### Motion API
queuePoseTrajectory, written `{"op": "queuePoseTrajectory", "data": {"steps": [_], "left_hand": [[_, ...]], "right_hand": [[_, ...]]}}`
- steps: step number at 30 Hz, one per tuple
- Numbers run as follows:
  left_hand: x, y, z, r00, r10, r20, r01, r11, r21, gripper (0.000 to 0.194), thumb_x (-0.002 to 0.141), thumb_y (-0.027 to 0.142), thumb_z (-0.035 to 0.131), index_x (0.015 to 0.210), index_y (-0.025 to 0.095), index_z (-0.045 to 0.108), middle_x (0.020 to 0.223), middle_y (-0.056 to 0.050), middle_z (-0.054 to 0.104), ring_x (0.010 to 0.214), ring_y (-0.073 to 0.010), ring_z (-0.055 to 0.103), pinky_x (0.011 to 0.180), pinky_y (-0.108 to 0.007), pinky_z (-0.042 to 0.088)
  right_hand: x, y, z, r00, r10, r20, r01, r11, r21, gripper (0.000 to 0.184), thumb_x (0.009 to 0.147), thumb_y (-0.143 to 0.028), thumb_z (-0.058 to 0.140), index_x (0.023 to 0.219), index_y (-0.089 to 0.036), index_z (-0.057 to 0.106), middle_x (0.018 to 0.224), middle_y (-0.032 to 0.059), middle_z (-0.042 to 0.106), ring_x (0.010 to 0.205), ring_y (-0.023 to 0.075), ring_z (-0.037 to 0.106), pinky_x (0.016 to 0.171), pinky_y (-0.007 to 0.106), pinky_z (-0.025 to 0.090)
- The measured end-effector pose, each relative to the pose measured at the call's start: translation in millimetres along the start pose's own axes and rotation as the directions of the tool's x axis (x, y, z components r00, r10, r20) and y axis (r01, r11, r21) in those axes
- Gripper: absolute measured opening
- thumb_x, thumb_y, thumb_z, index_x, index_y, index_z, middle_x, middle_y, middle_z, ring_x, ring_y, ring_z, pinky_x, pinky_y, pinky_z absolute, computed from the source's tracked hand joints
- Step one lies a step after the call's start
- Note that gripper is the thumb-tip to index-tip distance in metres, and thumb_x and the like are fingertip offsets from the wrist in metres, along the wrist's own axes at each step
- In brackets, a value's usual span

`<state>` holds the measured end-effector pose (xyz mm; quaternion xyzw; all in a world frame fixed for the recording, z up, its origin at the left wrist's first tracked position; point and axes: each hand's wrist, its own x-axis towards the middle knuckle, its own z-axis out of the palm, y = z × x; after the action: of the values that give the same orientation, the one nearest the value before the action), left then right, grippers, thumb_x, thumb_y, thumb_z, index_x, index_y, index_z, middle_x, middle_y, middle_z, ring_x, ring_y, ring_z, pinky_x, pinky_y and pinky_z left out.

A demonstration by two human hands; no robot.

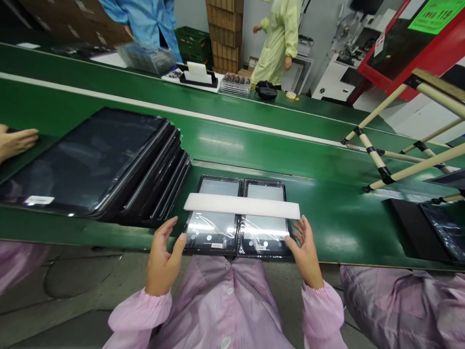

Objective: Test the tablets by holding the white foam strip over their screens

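From where I stand, both hands are open with the fingers loosely curved, the left (163,259) at the lower left edge of two flat panels, the right (304,252) with its thumb at their right edge. The left panel (214,225) and right panel (264,228) lie side by side at twelve o'clock on the green table (337,228), a smooth white bar (241,205) across both. Each has a black rim, glossy clear film and a small sticker, too small to read. A stack of larger, dark, shiny panels (87,160) sits at ten o'clock. Toward one o'clock, a bright green sign (436,15) on a red cabinet (395,58) reads "119".
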<state>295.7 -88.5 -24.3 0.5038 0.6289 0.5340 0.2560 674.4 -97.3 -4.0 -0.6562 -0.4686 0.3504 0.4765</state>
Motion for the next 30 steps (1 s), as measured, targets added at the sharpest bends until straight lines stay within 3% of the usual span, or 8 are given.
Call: {"op": "queuePoseTrajectory", "data": {"steps": [7,11,13,17,21,23,27,30], "left_hand": [[-1,-10,-0.1,0.994,-0.111,0.024,0.112,0.991,-0.067,0.057,0.097,0.045,0.065,0.149,0.024,0.053,0.157,-0.014,0.053,0.148,-0.0320,0.049,0.127,-0.054,0.036],[20,2,1.8,0.991,0.055,0.124,-0.065,0.995,0.073,0.064,0.097,0.042,0.064,0.157,0.026,0.047,0.165,-0.012,0.046,0.152,-0.0326,0.045,0.129,-0.054,0.033],[40,12,8.1,0.948,0.191,0.256,-0.232,0.963,0.139,0.070,0.095,0.042,0.066,0.159,0.025,0.045,0.168,-0.011,0.043,0.155,-0.0328,0.040,0.131,-0.054,0.028],[87,26,29.3,0.782,0.289,0.552,-0.455,0.870,0.190,0.075,0.089,0.044,0.069,0.157,0.020,0.048,0.165,-0.013,0.046,0.158,-0.0371,0.034,0.131,-0.062,0.019],[109,33,34.3,0.709,0.294,0.641,-0.538,0.814,0.221,0.062,0.087,0.045,0.068,0.143,0.018,0.062,0.146,-0.015,0.066,0.141,-0.0365,0.056,0.128,-0.060,0.027],[102,35,23.7,0.758,0.286,0.586,-0.494,0.839,0.229,0.061,0.090,0.048,0.068,0.143,0.019,0.062,0.142,-0.015,0.068,0.133,-0.0327,0.063,0.123,-0.050,0.040],[66,26,-10.9,0.953,0.119,0.278,-0.208,0.926,0.315,0.054,0.098,0.053,0.058,0.141,0.021,0.063,0.139,-0.013,0.070,0.125,-0.0296,0.069,0.111,-0.041,0.051],[41,12,-31.5,0.987,-0.096,0.131,0.032,0.906,0.423,0.053,0.101,0.055,0.047,0.134,0.019,0.067,0.128,-0.013,0.076,0.116,-0.0320,0.073,0.102,-0.043,0.055]], "right_hand": [[-14,6,6,1.000,-0.011,0.023,0.012,1.000,-0.017,0.095,0.091,-0.049,0.074,0.167,-0.026,0.022,0.167,0.0185,0.036,0.147,0.0340,0.047,0.118,0.058,0.043],[-9,9,7,1.000,0.002,-0.003,-0.002,1.000,0.023,0.093,0.090,-0.049,0.075,0.166,-0.027,0.026,0.165,0.0189,0.039,0.145,0.0350,0.049,0.117,0.060,0.044],[-6,11,7,1.000,0.009,-0.005,-0.008,0.999,0.048,0.093,0.089,-0.050,0.075,0.165,-0.027,0.027,0.165,0.0192,0.039,0.145,0.0345,0.049,0.118,0.060,0.042],[-2,11,5,0.999,0.047,0.008,-0.047,0.991,0.125,0.095,0.087,-0.054,0.077,0.163,-0.026,0.028,0.166,0.0204,0.037,0.146,0.0349,0.048,0.120,0.061,0.040],[-2,13,2,0.994,0.108,-0.024,-0.100,0.969,0.226,0.091,0.088,-0.057,0.077,0.160,-0.026,0.032,0.164,0.0198,0.041,0.145,0.0354,0.049,0.121,0.061,0.037],[-2,17,1,0.989,0.136,-0.049,-0.119,0.958,0.262,0.089,0.087,-0.059,0.077,0.158,-0.024,0.036,0.162,0.0205,0.044,0.144,0.0367,0.051,0.122,0.061,0.036],[-3,25,1,0.983,0.165,-0.078,-0.134,0.944,0.303,0.084,0.085,-0.058,0.080,0.153,-0.024,0.045,0.159,0.0189,0.048,0.143,0.0381,0.051,0.122,0.061,0.035],[-5,25,2,0.981,0.172,-0.087,-0.141,0.948,0.284,0.079,0.085,-0.057,0.080,0.151,-0.027,0.050,0.158,0.0157,0.051,0.142,0.0379,0.052,0.121,0.060,0.034]]}}
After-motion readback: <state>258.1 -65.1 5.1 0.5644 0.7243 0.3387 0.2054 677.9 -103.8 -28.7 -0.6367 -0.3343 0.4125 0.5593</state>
